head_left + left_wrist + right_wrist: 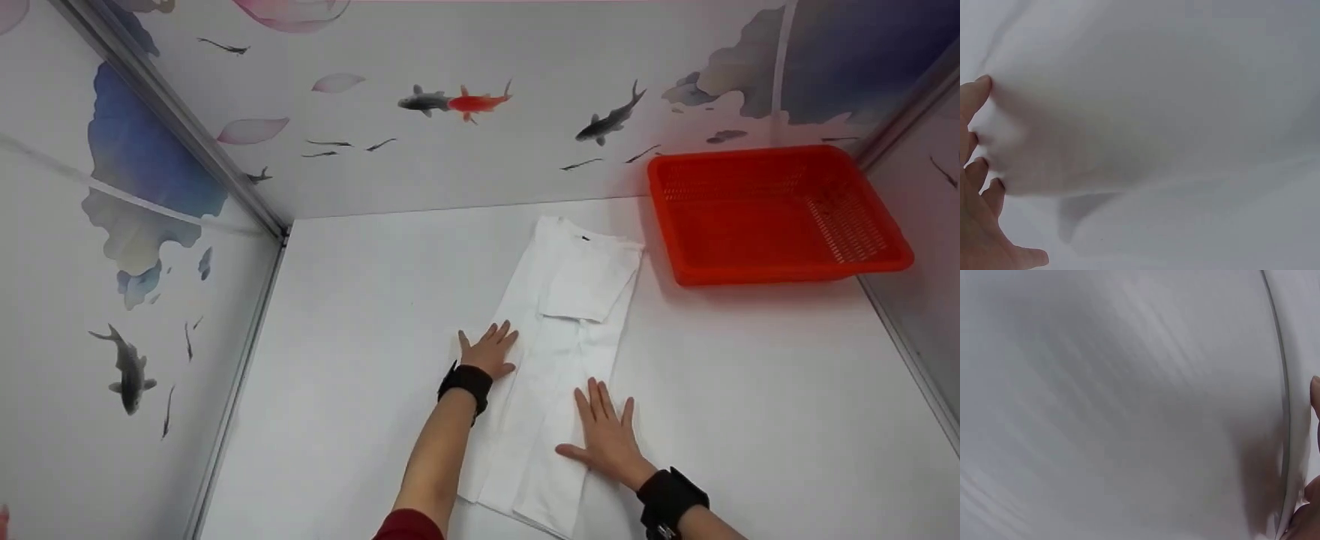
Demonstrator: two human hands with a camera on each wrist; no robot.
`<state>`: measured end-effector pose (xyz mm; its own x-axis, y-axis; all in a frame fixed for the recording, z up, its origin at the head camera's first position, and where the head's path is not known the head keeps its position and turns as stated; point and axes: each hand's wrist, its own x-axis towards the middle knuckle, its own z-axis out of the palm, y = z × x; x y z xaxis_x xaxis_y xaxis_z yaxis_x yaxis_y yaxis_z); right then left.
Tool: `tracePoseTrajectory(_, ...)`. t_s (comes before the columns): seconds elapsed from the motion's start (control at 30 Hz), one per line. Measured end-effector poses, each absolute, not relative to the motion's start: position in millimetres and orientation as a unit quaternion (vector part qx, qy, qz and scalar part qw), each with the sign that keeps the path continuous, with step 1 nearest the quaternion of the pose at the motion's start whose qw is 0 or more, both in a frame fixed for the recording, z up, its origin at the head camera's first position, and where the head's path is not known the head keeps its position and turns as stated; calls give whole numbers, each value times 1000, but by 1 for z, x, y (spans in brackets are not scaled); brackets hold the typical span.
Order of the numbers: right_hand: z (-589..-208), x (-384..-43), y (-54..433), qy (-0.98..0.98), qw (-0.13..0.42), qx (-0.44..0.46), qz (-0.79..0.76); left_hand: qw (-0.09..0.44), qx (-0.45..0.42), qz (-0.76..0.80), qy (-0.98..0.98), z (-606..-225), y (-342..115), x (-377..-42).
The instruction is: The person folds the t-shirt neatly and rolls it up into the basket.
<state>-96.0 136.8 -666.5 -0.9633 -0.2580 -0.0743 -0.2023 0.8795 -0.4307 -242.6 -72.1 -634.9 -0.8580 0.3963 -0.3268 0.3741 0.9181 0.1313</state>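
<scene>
A white short-sleeved T-shirt lies folded lengthwise into a long strip on the white table, its collar at the far end and one sleeve laid over the body. My left hand rests with spread fingers on the shirt's left edge, about midway along. Lower down, my right hand lies flat with fingers apart at the right edge. In the left wrist view, fingertips touch the white cloth. Only part of the right hand shows at the border of the right wrist view, beside the cloth's edge.
A red plastic basket with perforated sides stands at the back right, close to the shirt's collar end. White panels painted with fish and petals rise at the back and both sides of the table.
</scene>
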Motion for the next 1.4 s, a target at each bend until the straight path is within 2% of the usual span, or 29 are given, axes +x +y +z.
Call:
tracePoseTrajectory(0.23, -660, -121, 167, 966, 66, -170, -182, 139, 149, 56, 977, -644, -65, -235)
tracePoseTrajectory(0.53, -638, -155, 205, 961, 123, -192, -156, 150, 86, 90, 981, -642, -38, -225)
tracePoseTrajectory(1.0, -631, -178, 201, 954, 165, -179, -175, 130, 63, 105, 984, -640, -39, -235)
tracePoseTrajectory(1.2, -637, -175, 206, 952, 149, -180, -198, 142, 86, 136, 977, -638, -40, -233)
tracePoseTrajectory(1.4, -644, -160, 221, 952, 114, -182, -217, 120, 157, 173, 965, -633, -49, -219)
